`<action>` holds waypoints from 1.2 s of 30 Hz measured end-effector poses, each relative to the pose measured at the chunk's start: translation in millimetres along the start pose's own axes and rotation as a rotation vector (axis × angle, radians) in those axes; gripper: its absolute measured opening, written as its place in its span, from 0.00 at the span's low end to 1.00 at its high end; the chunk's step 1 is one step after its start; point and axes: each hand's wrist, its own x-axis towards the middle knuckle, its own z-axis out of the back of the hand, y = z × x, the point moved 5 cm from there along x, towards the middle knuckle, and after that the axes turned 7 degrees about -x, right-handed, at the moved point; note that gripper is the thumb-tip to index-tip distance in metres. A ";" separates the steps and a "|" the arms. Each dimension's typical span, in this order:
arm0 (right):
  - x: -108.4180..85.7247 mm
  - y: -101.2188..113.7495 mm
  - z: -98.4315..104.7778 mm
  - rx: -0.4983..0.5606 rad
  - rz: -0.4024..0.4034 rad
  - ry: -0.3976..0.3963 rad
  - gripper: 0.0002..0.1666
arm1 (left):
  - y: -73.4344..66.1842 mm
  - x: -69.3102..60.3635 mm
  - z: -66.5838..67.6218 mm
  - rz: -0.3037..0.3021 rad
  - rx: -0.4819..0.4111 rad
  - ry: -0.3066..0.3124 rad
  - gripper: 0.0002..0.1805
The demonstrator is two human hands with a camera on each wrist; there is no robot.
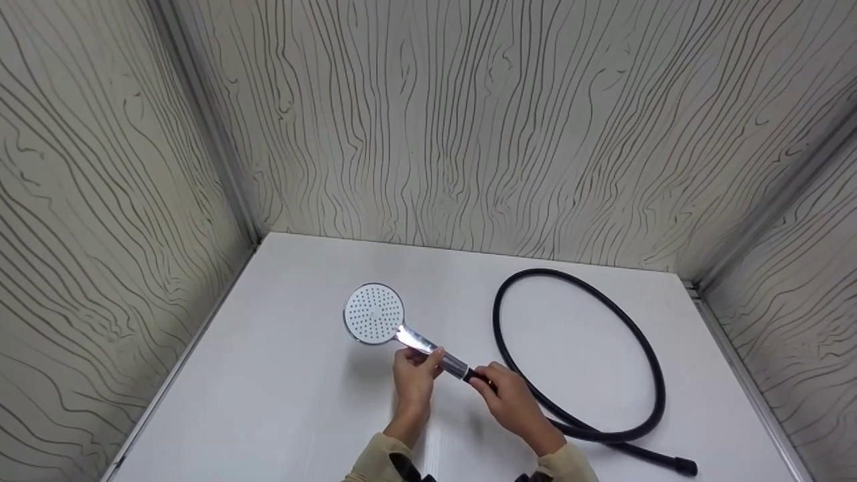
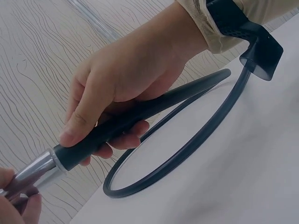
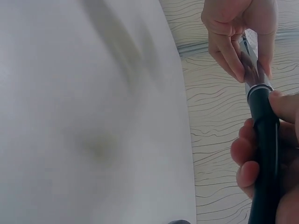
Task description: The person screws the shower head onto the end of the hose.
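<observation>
A round shower head (image 1: 373,313) with a white, dotted face and a chrome handle is raised above the white table. My left hand (image 1: 415,381) pinches the chrome handle (image 2: 44,169) between thumb and fingers. Around the end of the black hose (image 1: 659,375), right where it meets the handle, my right hand (image 1: 510,396) is curled. The hose's end (image 3: 262,112) sits against the handle's rim; whether it is threaded on is hidden. From my right hand the hose runs down into a large loop on the table, its other end fitting (image 1: 685,466) at the front right.
The white table (image 1: 268,375) carries the hose loop on its right side. Wood-grain patterned panels (image 1: 428,134) close in the back and both sides, with grey metal strips (image 1: 207,127) at the corners.
</observation>
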 end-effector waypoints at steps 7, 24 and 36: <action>-0.7 0.5 -1.7 0.016 -0.032 -0.014 0.11 | -2.0 -0.4 1.3 -0.006 -0.016 -0.004 0.24; -3.1 -0.4 -3.6 -0.042 -0.090 -0.078 0.19 | 2.1 2.9 4.4 -0.004 -0.025 -0.043 0.22; -4.6 4.4 2.1 -0.101 0.034 -0.216 0.12 | -0.4 0.7 4.0 0.009 0.002 -0.020 0.23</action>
